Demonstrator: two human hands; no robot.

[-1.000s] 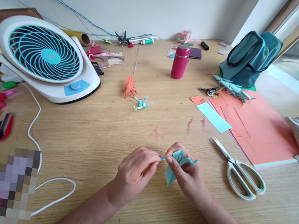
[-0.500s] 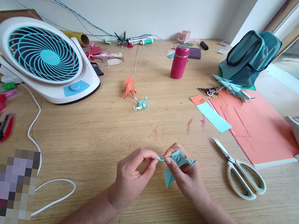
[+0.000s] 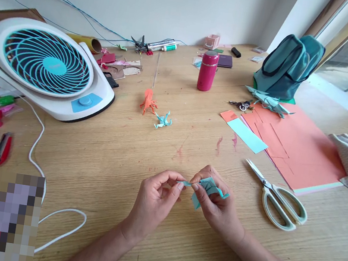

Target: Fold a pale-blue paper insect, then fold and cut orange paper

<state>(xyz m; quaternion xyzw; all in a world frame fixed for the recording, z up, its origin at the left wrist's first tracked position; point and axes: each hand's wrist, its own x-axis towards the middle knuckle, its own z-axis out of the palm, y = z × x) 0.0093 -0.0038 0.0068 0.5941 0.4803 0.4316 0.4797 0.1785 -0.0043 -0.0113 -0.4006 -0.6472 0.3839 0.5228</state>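
Note:
Between my hands is a light blue folded-paper figure (image 3: 209, 185) with narrow arms sticking out. My right hand (image 3: 219, 207) is closed round its body, thumb and fingertips pinching the base of one thin arm. The outer end of that arm is pinched between thumb and index finger of my left hand (image 3: 156, 195). Part of the figure's body is hidden by my right fingers. Farther back on the table stand a small blue folded-paper figure (image 3: 162, 121) and an orange folded-paper octopus (image 3: 148, 102).
Scissors (image 3: 276, 198) lie right of my hands, near orange paper sheets (image 3: 310, 155) and a light blue strip (image 3: 247, 135). A larger blue paper figure (image 3: 269, 102), keys (image 3: 241, 105), a magenta flask (image 3: 208, 71) and a teal bag (image 3: 290, 67) sit behind. A fan (image 3: 52, 71) stands left.
My left fingers have shifted slightly along the thin paper arm. The figure has tilted in my right hand, so less of its lower point shows. The view has moved slightly.

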